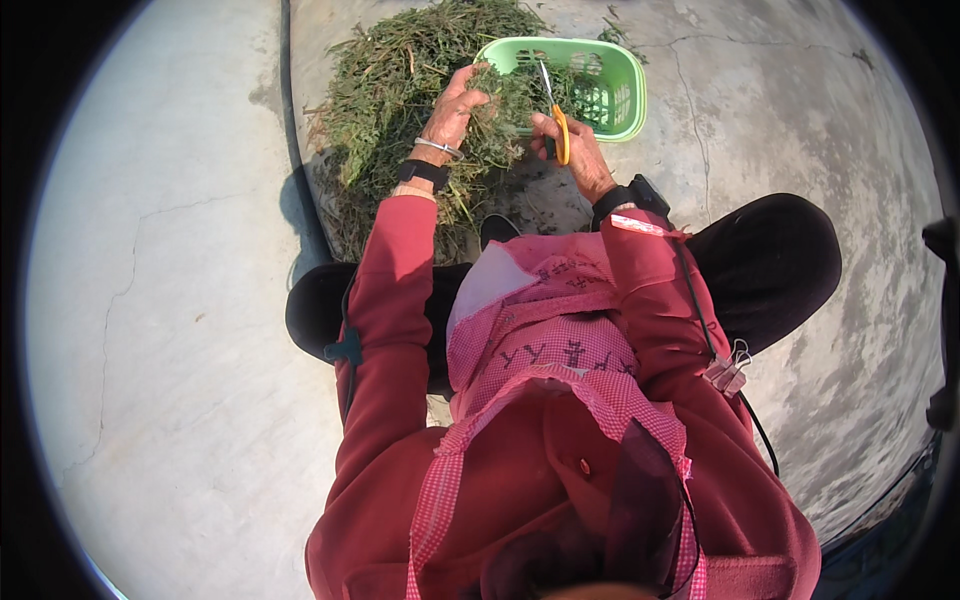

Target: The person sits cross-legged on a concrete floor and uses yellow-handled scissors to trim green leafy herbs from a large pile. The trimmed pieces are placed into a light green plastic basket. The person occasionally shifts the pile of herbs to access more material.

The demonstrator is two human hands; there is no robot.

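Note:
My left hand (455, 112) grips a bunch of green leafy stems (499, 109) at the near left side of a light green plastic basket (636, 90). In my right hand (576, 146) is a pair of scissors (561, 135) with yellow and dark handles, blades pointing away from me over the basket's near rim. Cut greens (577, 94) lie inside the basket. A large heap of green stems (397, 82) spreads on the ground under and beyond my left hand. The far ends of the scissor blades are close together.
A dark hose or cable (289, 112) runs along the concrete ground (172, 225) left of the heap. A few loose sprigs (613, 31) lie behind the basket. My bent knees are on both sides, with a shoe (498, 227) near the heap.

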